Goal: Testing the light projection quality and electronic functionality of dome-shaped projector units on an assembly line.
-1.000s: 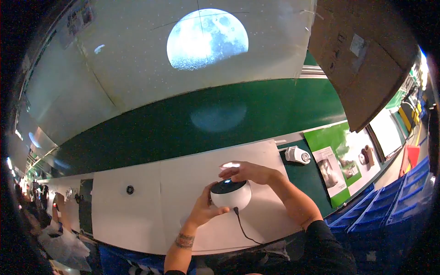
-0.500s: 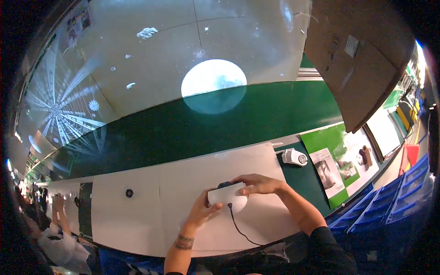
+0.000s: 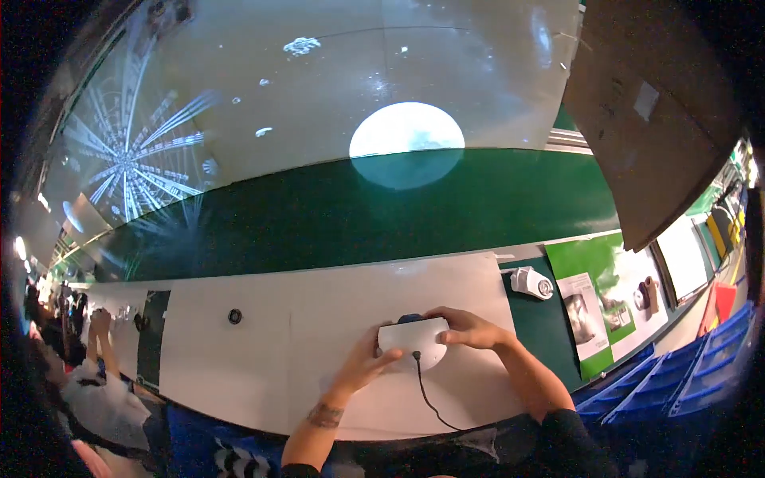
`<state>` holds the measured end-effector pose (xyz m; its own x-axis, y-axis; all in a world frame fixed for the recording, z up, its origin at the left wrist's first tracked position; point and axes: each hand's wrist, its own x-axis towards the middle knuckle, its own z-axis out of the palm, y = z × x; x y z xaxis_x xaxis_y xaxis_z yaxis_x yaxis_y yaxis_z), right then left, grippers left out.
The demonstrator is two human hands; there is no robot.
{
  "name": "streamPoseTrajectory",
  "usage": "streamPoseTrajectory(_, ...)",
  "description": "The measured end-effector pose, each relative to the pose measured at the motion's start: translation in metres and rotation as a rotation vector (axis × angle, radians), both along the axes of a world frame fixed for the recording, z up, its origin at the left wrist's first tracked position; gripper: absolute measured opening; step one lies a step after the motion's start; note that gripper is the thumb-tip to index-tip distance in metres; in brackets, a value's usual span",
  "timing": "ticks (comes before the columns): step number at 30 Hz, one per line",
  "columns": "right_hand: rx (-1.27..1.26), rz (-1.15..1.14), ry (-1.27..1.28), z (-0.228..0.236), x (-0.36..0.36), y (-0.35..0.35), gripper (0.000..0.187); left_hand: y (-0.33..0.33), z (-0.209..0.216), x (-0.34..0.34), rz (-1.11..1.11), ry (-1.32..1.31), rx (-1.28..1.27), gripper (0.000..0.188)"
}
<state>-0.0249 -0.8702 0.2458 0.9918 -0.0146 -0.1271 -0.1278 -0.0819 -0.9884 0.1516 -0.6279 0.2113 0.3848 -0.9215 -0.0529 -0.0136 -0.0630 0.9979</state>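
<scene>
My two hands hold a white, rounded projector [image 3: 413, 341] just over the white sheet on the bench. It has a dark piece on its far side, and a black cable [image 3: 425, 392] runs from its near face toward me. My left hand [image 3: 369, 360] wraps its left side, thumb on the near face. At the right end, my right hand [image 3: 472, 329] grips it with the thumb in front and the fingers over the far edge. A bright round moon-like image [image 3: 406, 131] falls across the wall and the green surface ahead.
A small black ring-shaped part [image 3: 234, 316] lies on the white sheet [image 3: 215, 358]. To the right are a white device with a round lens [image 3: 531, 284] and a green-and-white printed sheet [image 3: 596, 346]. Cardboard [image 3: 637, 119] hangs upper right, above blue crates [image 3: 685, 366]. Another person [image 3: 103, 390] works far left.
The whole view has shifted, so bench, wall and projected images sit farther right in the picture. Both hands keep their hold on the projector, with little visible change in grip.
</scene>
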Motion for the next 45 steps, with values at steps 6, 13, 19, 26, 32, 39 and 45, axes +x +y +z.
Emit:
streamPoseTrajectory(6,0.029,-0.018,-0.011,0.000,-0.002,0.001,0.088,0.004,-0.011,0.007,-0.044,0.071,-0.066,0.109)
streamPoseTrajectory(13,0.069,0.026,0.002,0.000,-0.002,-0.004,0.094,0.004,-0.007,0.003,-0.014,0.166,-0.096,0.095)
streamPoseTrajectory(19,0.091,0.020,-0.012,-0.005,-0.001,-0.004,0.102,0.002,-0.005,0.006,0.092,0.144,-0.175,0.070)
streamPoseTrajectory(26,0.089,0.005,0.012,-0.002,-0.003,-0.004,0.110,0.001,-0.001,0.007,0.117,0.107,-0.178,0.067)
streamPoseTrajectory(32,0.122,0.003,0.019,-0.003,-0.002,-0.003,0.109,0.002,0.001,0.007,0.096,0.056,-0.174,0.069)
streamPoseTrajectory(39,0.095,0.019,0.015,-0.002,-0.002,-0.004,0.105,0.001,0.000,0.008,0.068,0.065,-0.181,0.074)
streamPoseTrajectory(45,0.039,-0.002,0.054,-0.005,-0.002,-0.005,0.101,0.001,0.002,0.003,0.026,0.210,-0.119,0.082)
